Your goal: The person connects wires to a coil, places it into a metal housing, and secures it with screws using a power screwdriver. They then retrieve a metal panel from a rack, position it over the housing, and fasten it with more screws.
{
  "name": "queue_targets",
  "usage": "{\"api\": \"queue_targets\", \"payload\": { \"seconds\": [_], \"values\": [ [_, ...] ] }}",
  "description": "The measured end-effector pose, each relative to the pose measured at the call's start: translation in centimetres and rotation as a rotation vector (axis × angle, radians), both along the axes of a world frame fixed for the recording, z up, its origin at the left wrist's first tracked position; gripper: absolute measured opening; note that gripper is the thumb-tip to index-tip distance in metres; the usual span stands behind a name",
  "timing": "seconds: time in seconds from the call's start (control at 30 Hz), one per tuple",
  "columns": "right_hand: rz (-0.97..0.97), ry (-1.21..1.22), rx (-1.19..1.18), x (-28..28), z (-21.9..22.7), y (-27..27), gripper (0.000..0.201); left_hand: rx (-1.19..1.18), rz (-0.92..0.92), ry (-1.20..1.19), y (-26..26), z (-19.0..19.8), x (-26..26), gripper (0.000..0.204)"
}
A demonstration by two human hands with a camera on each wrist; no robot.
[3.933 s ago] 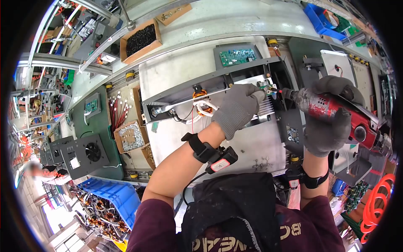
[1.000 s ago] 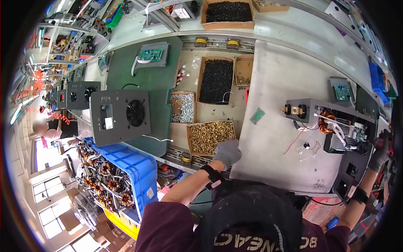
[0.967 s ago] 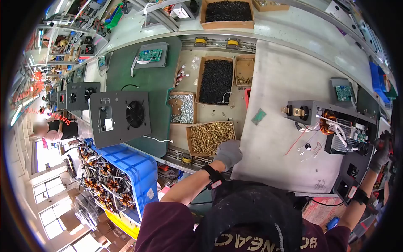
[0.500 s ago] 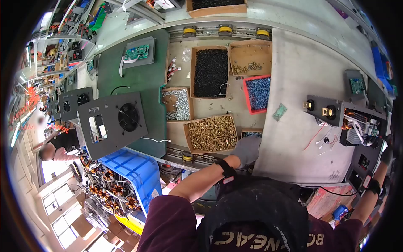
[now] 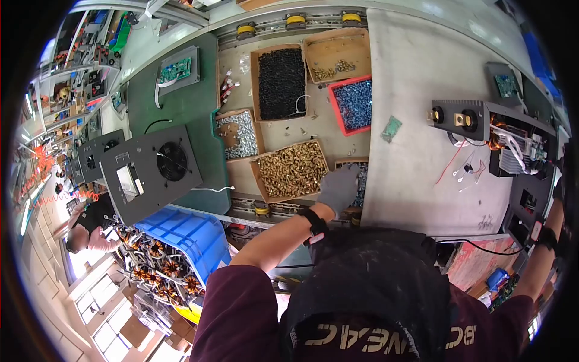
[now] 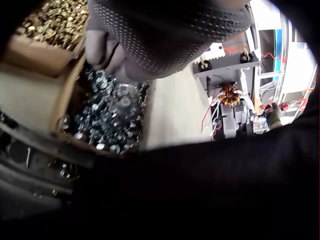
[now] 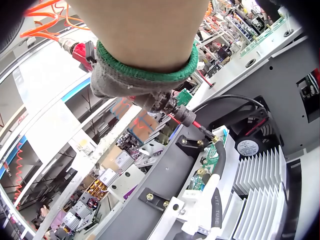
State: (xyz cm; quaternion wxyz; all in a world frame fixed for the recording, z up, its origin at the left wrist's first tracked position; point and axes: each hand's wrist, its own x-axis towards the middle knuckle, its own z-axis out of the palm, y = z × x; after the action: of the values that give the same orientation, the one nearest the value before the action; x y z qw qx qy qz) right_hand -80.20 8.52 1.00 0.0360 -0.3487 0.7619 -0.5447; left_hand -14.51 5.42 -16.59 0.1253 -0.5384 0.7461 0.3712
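Although the head view took in the whole bench [image 5: 416, 78], the left hand [image 5: 339, 188] covered most of the small box of silvery screws [image 5: 360, 181] at the bench's near edge, just right of the box of brass screws [image 5: 291, 169], so its fingertips could not be made out there. At the far right edge the right hand [image 5: 558, 190] was cut off by the rim of the picture, beside the grey chassis [image 5: 467, 117].

From the left wrist, the gloved left hand [image 6: 160, 35] hung over the silvery screws [image 6: 107, 117], fingers curled down into the heap; whether they pinched a screw stayed hidden. Brass screws [image 6: 55, 20] showed in the upper left corner, and a dark sleeve blocked the lower half.

From the right wrist, the gloved right hand [image 7: 135, 82] gripped the red screwdriver [image 7: 80, 50], most of it hidden behind the wrist. Its bit [image 7: 197, 125] ran down and to the right, long axis slanted, tip at a screw on the green circuit board [image 7: 212, 150] beside the finned heat sink [image 7: 260, 192].
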Motion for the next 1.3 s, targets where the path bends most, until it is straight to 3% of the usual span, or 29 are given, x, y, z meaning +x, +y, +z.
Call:
{"api": "queue_targets", "payload": {
  "seconds": [0.07, 0.13, 0.2, 0.23, 0.3, 0.33, 0.37, 0.4, 0.43, 0.53, 0.6, 0.63, 0.8, 0.87, 0.93, 1.0, 1.07, 1.1, 1.13, 1.2, 1.3],
  "values": [
    [-0.032, 0.026, 0.021, 2.3, 0.6, -0.7, 0.027, -0.174, -0.152, 0.02, 1.8, -0.8, 0.9, 0.017],
    [-0.086, 0.237, 0.016, 5.0, 1.2, -1.6, 0.024, -0.245, -0.14, 0.028, 2.2, -1.0, 0.6, 0.019],
    [-0.106, 0.027, 0.045, 3.7, 1.6, -1.6, 0.024, -0.28, -0.119, -0.073, 1.6, -0.5, -0.3, 0.017],
    [-0.105, 0.033, 0.038, 3.8, 1.8, -1.6, 0.024, -0.286, -0.116, -0.067, 1.4, -0.8, -0.7, 0.017],
    [-0.182, 0.115, -0.027, 4.7, 1.6, -2.1, 0.025, -0.295, -0.281, -0.145, 0.9, -1.7, -1.1, 0.016],
    [-0.18, 0.116, -0.042, 1.8, 0.9, -1.2, 0.025, -0.309, -0.277, -0.144, 0.7, -2.1, -1.0, 0.016],
    [-0.144, 0.332, 0.224, -3.9, -0.5, 0.8, 0.023, -0.374, -0.346, -0.12, 0.8, -2.5, -0.8, 0.016],
    [-0.104, 0.545, 0.492, -4.3, -0.4, 0.9, 0.036, -0.436, -0.415, -0.098, 0.7, -2.3, -0.6, 0.016],
    [-0.133, 0.353, 0.403, -4.5, -0.7, 0.8, 0.038, -0.443, -0.412, -0.101, 0.5, -2.3, -0.4, 0.016],
    [-0.027, 0.178, 0.208, -2.1, -0.5, 0.2, 0.03, -0.48, -0.48, 0.069, -0.2, -1.6, 0.6, 0.016],
    [0.072, 0.007, 0.024, 0.0, 0.0, -0.2, 0.03, -0.515, -0.301, 0.204, -0.1, -1.0, 0.9, 0.014],
    [0.121, -0.078, -0.064, 0.2, 0.1, -0.1, 0.033, -0.514, -0.305, 0.205, -0.2, -1.0, 1.0, 0.014],
    [-0.007, 0.042, 0.168, -5.1, -1.3, 1.2, 0.031, -0.702, -0.408, 0.136, 0.5, -1.5, 0.4, 0.015],
    [-0.047, 0.076, 0.236, -6.3, -1.8, 1.6, 0.035, -0.647, -0.399, 0.092, 0.4, -1.7, -0.4, 0.015],
    [0.108, 0.145, -0.014, -5.2, -2.4, 0.6, 0.038, -0.588, -0.391, 0.044, 0.4, -1.7, -0.5, 0.015],
    [0.015, 0.164, -0.01, -1.7, -1.3, -0.6, 0.041, -0.568, -0.484, 0.076, -0.1, -1.6, -0.1, 0.015],
    [0.062, 0.028, 0.126, -1.1, -0.1, -0.2, 0.033, -0.58, -0.521, 0.089, 0.1, -1.9, 0.4, 0.015],
    [0.237, 0.109, 0.097, 0.6, 0.9, 0.2, 0.032, -0.59, -0.547, 0.1, 0.4, -1.9, 0.6, 0.015],
    [0.172, -0.126, 0.137, -3.3, 0.4, 0.9, 0.043, -0.596, -0.551, 0.106, 0.4, -1.7, 0.7, 0.015],
    [0.101, 0.498, 0.331, -9.4, -2.4, 2.6, 0.032, -0.542, -0.588, -0.017, 0.5, -1.4, 0.5, 0.016],
    [0.001, 0.214, 0.169, -1.6, 1.8, -0.4, 0.03, -0.529, -0.619, -0.148, 0.6, -1.3, -0.1, 0.02]
  ]
}}
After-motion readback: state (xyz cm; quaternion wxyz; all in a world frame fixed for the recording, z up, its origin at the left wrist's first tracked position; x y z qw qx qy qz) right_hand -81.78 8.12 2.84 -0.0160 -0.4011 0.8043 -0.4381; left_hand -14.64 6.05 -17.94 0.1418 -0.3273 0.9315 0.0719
